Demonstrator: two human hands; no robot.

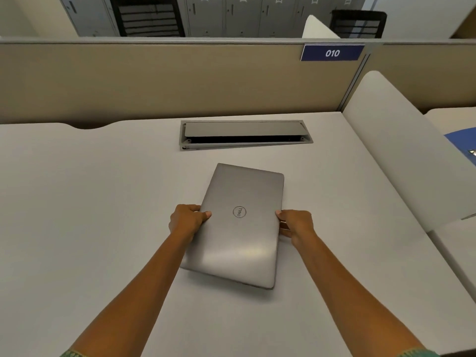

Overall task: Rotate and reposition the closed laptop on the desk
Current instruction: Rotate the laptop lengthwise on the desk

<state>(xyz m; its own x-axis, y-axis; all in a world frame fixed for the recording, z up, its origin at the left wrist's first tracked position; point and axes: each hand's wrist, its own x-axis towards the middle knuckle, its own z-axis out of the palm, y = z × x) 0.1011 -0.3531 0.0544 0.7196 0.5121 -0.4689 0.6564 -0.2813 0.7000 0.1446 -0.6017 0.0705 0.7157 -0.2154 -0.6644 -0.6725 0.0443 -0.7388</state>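
Note:
A closed silver laptop (239, 235) with a round logo on its lid lies in the middle of the white desk (90, 202). Its long side runs away from me, tilted slightly clockwise. My left hand (186, 220) grips the laptop's left long edge, thumb on the lid and fingers under the edge. My right hand (295, 224) grips the right long edge the same way. The near right corner looks slightly raised off the desk.
A grey cable hatch (244, 135) with its flap open sits in the desk just beyond the laptop. A beige partition (154, 81) with a blue "010" sign (332, 52) bounds the far edge. A white divider (401, 140) rises on the right, with a blue folder (463, 143) beyond it.

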